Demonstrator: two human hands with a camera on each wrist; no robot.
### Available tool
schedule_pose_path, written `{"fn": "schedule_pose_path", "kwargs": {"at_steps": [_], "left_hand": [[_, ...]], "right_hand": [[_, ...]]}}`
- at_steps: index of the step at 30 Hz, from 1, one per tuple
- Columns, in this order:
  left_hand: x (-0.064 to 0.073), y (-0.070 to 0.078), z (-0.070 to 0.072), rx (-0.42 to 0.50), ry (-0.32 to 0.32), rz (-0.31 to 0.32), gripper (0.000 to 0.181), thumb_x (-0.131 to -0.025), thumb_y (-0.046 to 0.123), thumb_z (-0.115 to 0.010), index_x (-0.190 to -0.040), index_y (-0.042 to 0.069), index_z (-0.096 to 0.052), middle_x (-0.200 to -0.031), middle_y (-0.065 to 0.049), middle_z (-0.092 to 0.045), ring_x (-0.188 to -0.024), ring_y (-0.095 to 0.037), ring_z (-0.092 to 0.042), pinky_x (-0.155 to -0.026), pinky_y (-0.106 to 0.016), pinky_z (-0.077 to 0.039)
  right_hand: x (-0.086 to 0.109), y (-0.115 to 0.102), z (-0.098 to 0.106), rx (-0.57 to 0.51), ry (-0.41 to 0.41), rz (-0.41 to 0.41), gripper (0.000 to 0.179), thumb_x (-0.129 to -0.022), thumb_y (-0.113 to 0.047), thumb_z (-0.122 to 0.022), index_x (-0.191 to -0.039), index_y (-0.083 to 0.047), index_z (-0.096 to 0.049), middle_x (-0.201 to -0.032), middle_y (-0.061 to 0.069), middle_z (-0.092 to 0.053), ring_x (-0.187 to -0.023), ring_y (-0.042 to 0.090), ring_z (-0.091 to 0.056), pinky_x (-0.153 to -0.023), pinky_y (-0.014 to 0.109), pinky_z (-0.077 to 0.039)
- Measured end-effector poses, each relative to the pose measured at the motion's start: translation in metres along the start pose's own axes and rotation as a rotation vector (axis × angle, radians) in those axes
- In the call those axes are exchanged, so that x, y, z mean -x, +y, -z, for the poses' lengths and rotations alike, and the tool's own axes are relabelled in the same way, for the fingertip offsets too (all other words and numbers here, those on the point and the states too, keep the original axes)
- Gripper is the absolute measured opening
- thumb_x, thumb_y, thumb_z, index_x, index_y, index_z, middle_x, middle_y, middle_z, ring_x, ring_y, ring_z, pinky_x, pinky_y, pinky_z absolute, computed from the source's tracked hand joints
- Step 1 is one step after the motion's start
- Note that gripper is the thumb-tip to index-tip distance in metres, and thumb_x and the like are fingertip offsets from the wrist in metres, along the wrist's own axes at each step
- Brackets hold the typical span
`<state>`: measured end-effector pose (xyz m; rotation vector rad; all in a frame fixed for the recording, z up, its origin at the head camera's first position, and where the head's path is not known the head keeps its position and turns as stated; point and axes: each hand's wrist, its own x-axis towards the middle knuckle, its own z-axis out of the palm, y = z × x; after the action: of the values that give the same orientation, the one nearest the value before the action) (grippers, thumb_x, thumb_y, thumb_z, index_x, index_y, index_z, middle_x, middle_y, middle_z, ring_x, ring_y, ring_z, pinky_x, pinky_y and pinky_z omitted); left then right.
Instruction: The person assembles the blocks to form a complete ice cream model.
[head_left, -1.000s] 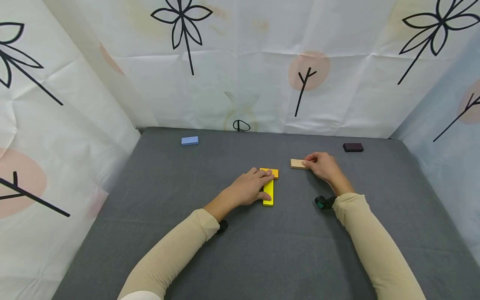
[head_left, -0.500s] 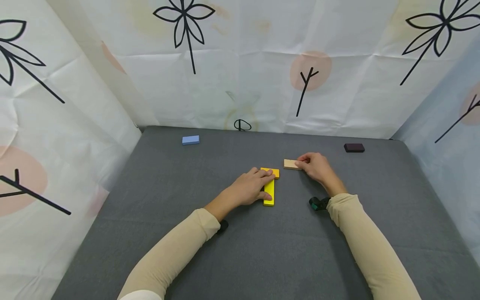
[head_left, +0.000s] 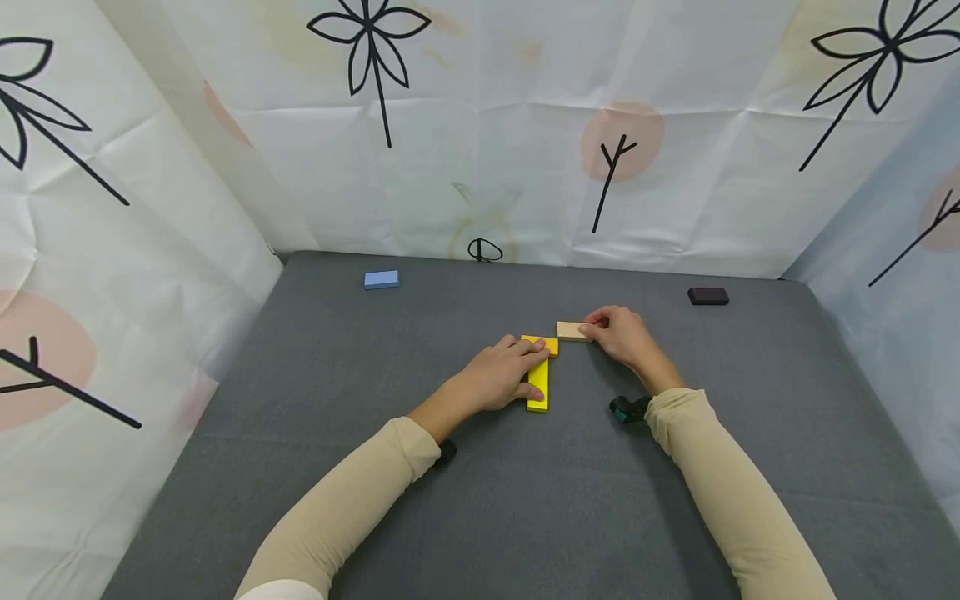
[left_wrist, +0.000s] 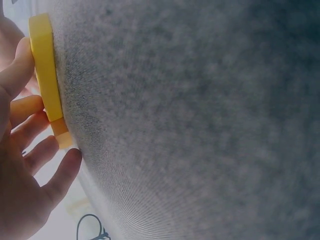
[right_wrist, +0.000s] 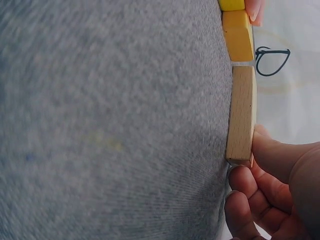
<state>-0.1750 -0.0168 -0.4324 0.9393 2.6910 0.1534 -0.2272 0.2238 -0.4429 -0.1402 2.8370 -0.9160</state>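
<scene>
A bright yellow block lies lengthwise on the cloth, its far end against an orange-yellow block set crosswise. My left hand rests over both from the left, fingers extended and thumb on the yellow block; it partly hides them. To the right, my right hand pinches the right end of a plain wooden block between thumb and fingers. In the right wrist view a narrow gap separates the wooden block from the orange-yellow block.
A light blue block lies at the back left of the grey cloth-covered table. At the back right is a dark, purplish-brown block. White printed fabric hangs behind the table and along its sides.
My right hand has slid the wooden block leftward, close to the orange-yellow block. The left hand stays on the two yellow-toned blocks, which have not visibly moved.
</scene>
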Motion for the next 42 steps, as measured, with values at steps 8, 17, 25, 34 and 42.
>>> {"fn": "schedule_pose_path", "kwargs": {"at_steps": [8,17,25,34,42], "left_hand": [[0.0,0.0,0.001,0.001,-0.003,0.001,0.076,-0.098,0.055,-0.055,-0.162,0.024,-0.03,-0.169,0.005,-0.029,-0.142,-0.021,-0.041,-0.107,-0.041,-0.049],[0.0,0.001,0.002,-0.006,-0.005,0.002,0.076,-0.099,0.054,-0.055,-0.163,0.024,-0.028,-0.169,0.005,-0.028,-0.144,-0.022,-0.04,-0.11,-0.041,-0.048],[0.002,0.002,0.001,-0.019,-0.011,0.001,0.074,-0.101,0.054,-0.051,-0.163,0.024,-0.026,-0.17,0.006,-0.026,-0.145,-0.021,-0.039,-0.108,-0.043,-0.048],[0.004,0.003,0.0,-0.025,-0.014,0.005,0.074,-0.101,0.054,-0.051,-0.164,0.024,-0.025,-0.171,0.006,-0.024,-0.151,-0.022,-0.034,-0.112,-0.045,-0.046],[0.005,0.002,-0.001,-0.03,-0.015,0.005,0.075,-0.101,0.055,-0.05,-0.164,0.025,-0.024,-0.171,0.007,-0.023,-0.152,-0.023,-0.033,-0.111,-0.045,-0.047]], "right_hand": [[-0.002,-0.003,-0.003,-0.009,-0.012,-0.002,0.034,-0.103,-0.028,-0.062,-0.12,0.001,-0.07,-0.11,0.02,-0.071,-0.092,0.027,-0.062,-0.082,0.037,-0.051],[-0.001,-0.005,-0.005,-0.032,-0.026,0.016,0.036,-0.104,-0.03,-0.061,-0.12,0.001,-0.07,-0.109,0.019,-0.071,-0.09,0.026,-0.061,-0.077,0.032,-0.048],[-0.001,-0.014,-0.009,-0.047,-0.039,0.031,0.035,-0.103,-0.028,-0.063,-0.121,0.001,-0.07,-0.111,0.02,-0.072,-0.089,0.026,-0.063,-0.075,0.03,-0.049],[-0.004,-0.019,-0.014,-0.043,-0.045,0.046,0.033,-0.103,-0.028,-0.063,-0.119,0.0,-0.071,-0.108,0.018,-0.073,-0.087,0.024,-0.064,-0.073,0.028,-0.049],[-0.007,-0.022,-0.02,-0.047,-0.033,0.082,0.034,-0.102,-0.03,-0.064,-0.12,-0.001,-0.072,-0.111,0.018,-0.074,-0.093,0.027,-0.066,-0.08,0.037,-0.053]]}}
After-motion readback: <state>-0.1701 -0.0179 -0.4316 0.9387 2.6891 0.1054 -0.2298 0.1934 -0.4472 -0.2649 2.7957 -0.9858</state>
